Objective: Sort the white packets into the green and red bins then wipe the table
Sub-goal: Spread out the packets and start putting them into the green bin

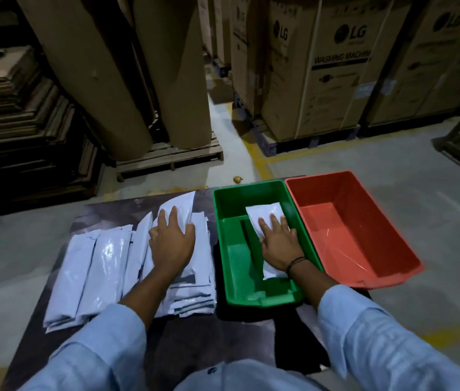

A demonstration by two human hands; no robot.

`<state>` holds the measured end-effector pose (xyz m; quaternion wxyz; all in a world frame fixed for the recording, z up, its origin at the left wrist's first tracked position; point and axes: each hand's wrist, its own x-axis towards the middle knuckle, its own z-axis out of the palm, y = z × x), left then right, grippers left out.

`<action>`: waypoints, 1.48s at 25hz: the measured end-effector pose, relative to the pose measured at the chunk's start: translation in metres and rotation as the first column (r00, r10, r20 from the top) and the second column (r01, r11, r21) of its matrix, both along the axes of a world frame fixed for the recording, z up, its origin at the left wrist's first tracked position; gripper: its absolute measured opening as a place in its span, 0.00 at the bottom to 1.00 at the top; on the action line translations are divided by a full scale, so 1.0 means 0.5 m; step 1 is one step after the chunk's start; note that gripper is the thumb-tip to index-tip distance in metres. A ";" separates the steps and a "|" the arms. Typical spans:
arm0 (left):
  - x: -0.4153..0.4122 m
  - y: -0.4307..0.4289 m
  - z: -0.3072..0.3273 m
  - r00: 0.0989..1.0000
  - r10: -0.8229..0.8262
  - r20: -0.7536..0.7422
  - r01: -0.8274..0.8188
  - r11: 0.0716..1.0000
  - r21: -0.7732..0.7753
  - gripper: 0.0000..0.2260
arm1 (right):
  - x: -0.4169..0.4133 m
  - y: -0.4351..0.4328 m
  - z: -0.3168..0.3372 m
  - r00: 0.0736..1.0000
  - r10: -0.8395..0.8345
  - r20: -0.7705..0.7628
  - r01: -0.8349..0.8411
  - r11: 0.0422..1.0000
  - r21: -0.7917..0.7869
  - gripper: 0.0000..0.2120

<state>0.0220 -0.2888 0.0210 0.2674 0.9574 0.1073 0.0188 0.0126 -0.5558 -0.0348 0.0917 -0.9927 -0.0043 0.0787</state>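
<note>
Several white packets [87, 266] lie in overlapping rows on the left half of the dark table [223, 345]. My left hand [171, 241] rests on the rightmost stack, its thumb curled round the edge of the top packet [178, 208], whose far end lifts off the pile. The green bin [230, 249] stands to the right of the packets. Inside it lies one white packet [265, 214], and my right hand [278, 244] presses flat on it with straight fingers. The red bin [364, 221] stands against the green bin's right side and holds nothing.
Beyond the table's far edge is a grey floor with yellow lines and a small brown scrap [237, 179]. Large cardboard rolls on a wooden pallet [166, 156] stand at the back left, tall cartons [330, 66] at the back right, and flat cardboard stacks [20, 122] on the left.
</note>
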 end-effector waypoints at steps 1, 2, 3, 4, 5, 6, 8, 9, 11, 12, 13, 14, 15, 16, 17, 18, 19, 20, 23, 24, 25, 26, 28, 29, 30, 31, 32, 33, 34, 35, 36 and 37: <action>-0.012 -0.007 0.002 1.000 0.021 0.004 -0.021 1.000 -0.007 0.29 | 0.003 -0.004 -0.012 0.999 0.024 -0.028 -0.023 1.000 0.011 0.30; -0.022 -0.012 0.003 0.999 0.041 0.015 -0.041 0.999 -0.010 0.29 | 0.007 -0.008 -0.022 0.997 0.046 -0.054 -0.045 0.999 0.020 0.29; -0.028 -0.014 0.005 0.997 0.067 0.028 -0.066 0.998 -0.015 0.28 | 0.012 -0.009 -0.030 0.995 0.060 -0.077 -0.059 0.998 0.016 0.29; -0.033 -0.014 0.007 0.994 0.100 0.037 -0.099 0.995 -0.026 0.28 | 0.016 -0.009 -0.039 0.993 0.065 -0.096 -0.066 0.998 -0.002 0.29; -0.039 -0.013 0.008 0.991 0.128 0.040 -0.127 0.991 -0.038 0.28 | 0.019 -0.008 -0.047 0.992 0.060 -0.112 -0.065 0.997 -0.034 0.29; -0.045 -0.012 0.010 0.988 0.150 0.044 -0.148 0.988 -0.048 0.28 | 0.019 -0.006 -0.055 0.991 0.052 -0.120 -0.060 0.996 -0.065 0.30; -0.054 -0.009 0.012 0.984 0.168 0.063 -0.165 0.985 -0.052 0.28 | 0.017 -0.003 -0.073 0.989 0.054 -0.138 -0.069 0.992 -0.106 0.30; -0.054 -0.009 0.016 0.982 0.173 0.069 -0.170 0.984 -0.054 0.28 | 0.018 -0.003 -0.077 0.986 0.063 -0.153 -0.081 0.990 -0.114 0.30; -0.047 -0.011 0.020 0.982 0.180 0.063 -0.176 0.982 -0.069 0.28 | 0.018 -0.007 -0.083 0.979 0.076 -0.189 -0.097 0.990 -0.107 0.29; -0.044 -0.014 0.020 0.983 0.171 0.061 -0.166 0.983 -0.074 0.28 | 0.017 -0.009 -0.085 0.976 0.075 -0.202 -0.097 0.991 -0.098 0.29; -0.039 -0.018 0.019 0.986 0.153 0.064 -0.148 0.986 -0.077 0.27 | 0.017 -0.011 -0.086 0.974 0.075 -0.216 -0.095 0.992 -0.086 0.30; -0.034 -0.024 0.020 0.989 0.135 0.068 -0.129 0.988 -0.082 0.27 | 0.018 -0.013 -0.087 0.968 0.071 -0.239 -0.089 0.994 -0.068 0.32; -0.029 -0.030 0.022 0.990 0.123 0.070 -0.116 0.989 -0.091 0.27 | 0.018 -0.014 -0.088 0.961 0.069 -0.267 -0.085 0.995 -0.051 0.33; -0.026 -0.036 0.026 0.991 0.115 0.072 -0.108 0.989 -0.098 0.27 | 0.018 -0.014 -0.089 0.955 0.070 -0.287 -0.086 0.995 -0.044 0.35; -0.024 -0.043 0.029 0.991 0.106 0.076 -0.098 0.990 -0.101 0.27 | 0.017 -0.014 -0.093 0.951 0.074 -0.299 -0.093 0.994 -0.050 0.36; -0.024 -0.048 0.031 0.992 0.093 0.085 -0.085 0.992 -0.099 0.27 | 0.016 -0.014 -0.096 0.948 0.076 -0.309 -0.100 0.993 -0.060 0.36; -0.024 -0.051 0.035 0.992 0.083 0.094 -0.074 0.993 -0.096 0.27 | 0.016 -0.012 -0.099 0.945 0.076 -0.318 -0.103 0.992 -0.070 0.37; -0.024 -0.051 0.037 0.992 0.077 0.099 -0.067 0.993 -0.095 0.27 | 0.017 -0.010 -0.102 0.943 0.072 -0.326 -0.103 0.992 -0.078 0.38; -0.022 -0.047 0.042 0.992 0.077 0.097 -0.068 0.994 -0.091 0.27 | 0.019 -0.005 -0.107 0.944 0.059 -0.324 -0.099 0.989 -0.109 0.43; -0.021 -0.047 0.044 0.992 0.078 0.096 -0.069 0.993 -0.093 0.27 | 0.019 -0.005 -0.108 0.945 0.056 -0.323 -0.098 0.988 -0.116 0.44; -0.020 -0.048 0.045 0.992 0.075 0.098 -0.066 0.993 -0.097 0.27 | 0.018 -0.005 -0.107 0.944 0.054 -0.327 -0.096 0.989 -0.114 0.45; -0.019 -0.051 0.048 0.992 0.069 0.104 -0.059 0.993 -0.098 0.27 | 0.017 -0.004 -0.104 0.942 0.053 -0.332 -0.092 0.990 -0.103 0.45; -0.014 -0.061 0.051 0.991 0.051 0.124 -0.039 0.995 -0.096 0.26 | 0.019 -0.004 -0.085 0.943 0.054 -0.327 -0.067 0.997 -0.027 0.44; -0.011 -0.069 0.052 0.990 0.043 0.136 -0.030 0.995 -0.096 0.26 | 0.023 -0.005 -0.068 0.953 0.061 -0.297 -0.055 0.998 0.029 0.43; -0.008 -0.078 0.055 0.989 0.040 0.143 -0.026 0.995 -0.097 0.26 | 0.031 -0.006 -0.048 0.970 0.075 -0.230 -0.059 0.995 0.077 0.41; -0.005 -0.090 0.055 0.989 0.038 0.143 -0.024 0.995 -0.099 0.26 | 0.042 -0.008 -0.024 0.988 0.094 -0.126 -0.082 0.991 0.103 0.38; -0.003 -0.105 0.057 0.990 0.035 0.138 -0.021 0.994 -0.105 0.26 | 0.056 -0.012 0.002 0.993 0.116 -0.002 -0.115 0.988 0.103 0.36; -0.002 -0.121 0.057 0.991 0.025 0.132 -0.010 0.994 -0.111 0.26 | 0.070 -0.017 0.030 0.984 0.135 0.119 -0.146 0.986 0.085 0.33; -0.003 -0.140 0.057 0.991 0.004 0.131 0.012 0.993 -0.115 0.26 | 0.082 -0.025 0.056 0.964 0.143 0.222 -0.158 0.986 0.054 0.32; -0.005 -0.159 0.057 0.990 -0.022 0.139 0.039 0.992 -0.119 0.26 | 0.092 -0.036 0.079 0.946 0.133 0.294 -0.146 0.989 0.024 0.30; -0.007 -0.179 0.057 0.987 -0.048 0.152 0.067 0.990 -0.124 0.25 | 0.099 -0.050 0.094 0.938 0.104 0.332 -0.110 0.994 0.000 0.30; -0.009 -0.198 0.054 0.983 -0.071 0.168 0.092 0.988 -0.123 0.25 | 0.102 -0.065 0.104 0.941 0.060 0.334 -0.059 0.998 -0.013 0.30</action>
